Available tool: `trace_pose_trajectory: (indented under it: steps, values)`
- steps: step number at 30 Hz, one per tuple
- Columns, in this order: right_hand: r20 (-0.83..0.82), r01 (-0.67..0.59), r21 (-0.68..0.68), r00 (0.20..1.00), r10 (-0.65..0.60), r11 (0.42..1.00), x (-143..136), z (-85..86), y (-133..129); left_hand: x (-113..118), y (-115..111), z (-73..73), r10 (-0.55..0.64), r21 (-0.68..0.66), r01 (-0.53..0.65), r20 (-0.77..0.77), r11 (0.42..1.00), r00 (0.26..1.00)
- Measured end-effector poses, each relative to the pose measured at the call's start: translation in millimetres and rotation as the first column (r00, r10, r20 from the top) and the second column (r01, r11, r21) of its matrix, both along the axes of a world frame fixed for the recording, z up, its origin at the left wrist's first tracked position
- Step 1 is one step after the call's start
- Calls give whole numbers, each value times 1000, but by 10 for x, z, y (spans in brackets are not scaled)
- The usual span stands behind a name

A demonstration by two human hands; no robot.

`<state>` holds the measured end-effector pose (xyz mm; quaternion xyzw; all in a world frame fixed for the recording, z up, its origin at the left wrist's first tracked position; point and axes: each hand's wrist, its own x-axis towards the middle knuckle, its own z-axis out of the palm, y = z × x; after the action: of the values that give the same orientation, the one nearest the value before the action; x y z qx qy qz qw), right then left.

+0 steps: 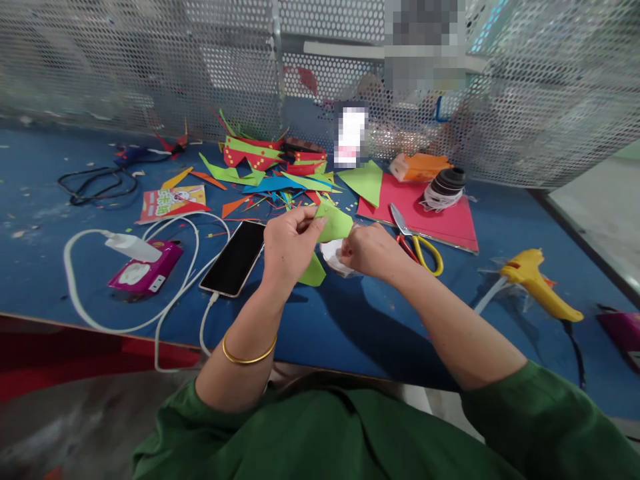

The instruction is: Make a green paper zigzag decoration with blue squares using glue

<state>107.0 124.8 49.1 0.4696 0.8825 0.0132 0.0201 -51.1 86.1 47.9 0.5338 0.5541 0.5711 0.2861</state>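
— Where is the folded light-green paper piece (pixel 333 225)?

— Above the middle of the blue tabletop (pixel 350 327), near its front edge. The left hand (pixel 289 243) pinches it between closed fingers (pixel 314 225).

— And the right hand (pixel 370 252)?

— Its fingers are curled shut on a small white round thing (pixel 334 257), just beside the paper.

— What lies around?

— A black phone (pixel 234 259) to the left, yellow-handled scissors (pixel 417 241) to the right, on a red sheet (pixel 440 217).

Matt green paper (pixel 334 224), glossy phone (pixel 234 257), perforated metal screen (pixel 150 67)
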Motion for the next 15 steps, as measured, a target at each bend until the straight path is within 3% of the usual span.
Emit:
trace_pose_trajectory:
  steps: [7,15]
  values:
    - [-13,-4,-16,1000,4,1000,1,-23,23,-2,11,-19,14,5,-14,-6,1000,1000]
    - [-47,7,-59,999,-10,998,101,92,47,7,-20,31,26,-2,-26,-8,1000,1000]
